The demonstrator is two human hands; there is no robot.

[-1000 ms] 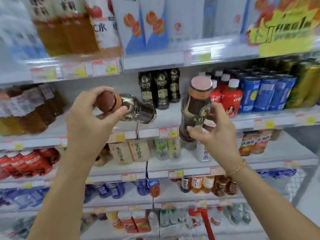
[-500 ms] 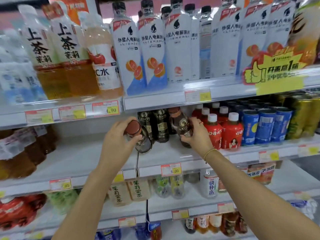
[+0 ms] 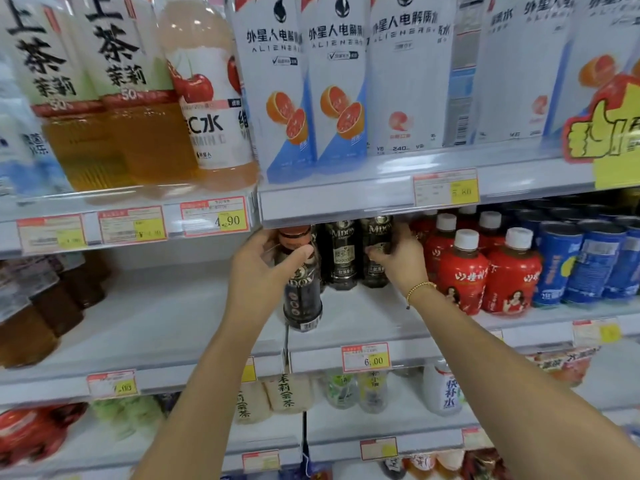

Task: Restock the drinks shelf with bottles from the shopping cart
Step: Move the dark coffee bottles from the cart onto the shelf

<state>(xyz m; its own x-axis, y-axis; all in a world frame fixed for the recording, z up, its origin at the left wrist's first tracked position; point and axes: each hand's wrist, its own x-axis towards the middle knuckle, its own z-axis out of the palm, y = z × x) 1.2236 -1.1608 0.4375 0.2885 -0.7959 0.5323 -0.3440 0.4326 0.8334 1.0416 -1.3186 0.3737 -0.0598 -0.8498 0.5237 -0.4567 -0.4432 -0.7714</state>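
My left hand [image 3: 258,271] grips a dark coffee bottle [image 3: 302,296] with a brown cap, upright, its base on or just above the white shelf [image 3: 166,327]. My right hand [image 3: 398,261] is closed around another dark coffee bottle [image 3: 375,244] standing deeper on the same shelf, next to a matching bottle [image 3: 341,258]. Both bottles sit under the edge of the shelf above.
Red tea bottles with white caps [image 3: 464,271] and blue cans [image 3: 588,265] stand right of my right hand. The shelf left of my left hand is bare up to brown bottles [image 3: 52,306]. Tall white drink bottles [image 3: 332,81] fill the shelf above. Price tags [image 3: 365,356] line the edges.
Both hands have pushed further in under the upper shelf. The left bottle went from tilted to upright near the shelf surface. The right bottle moved back beside the other dark bottles.
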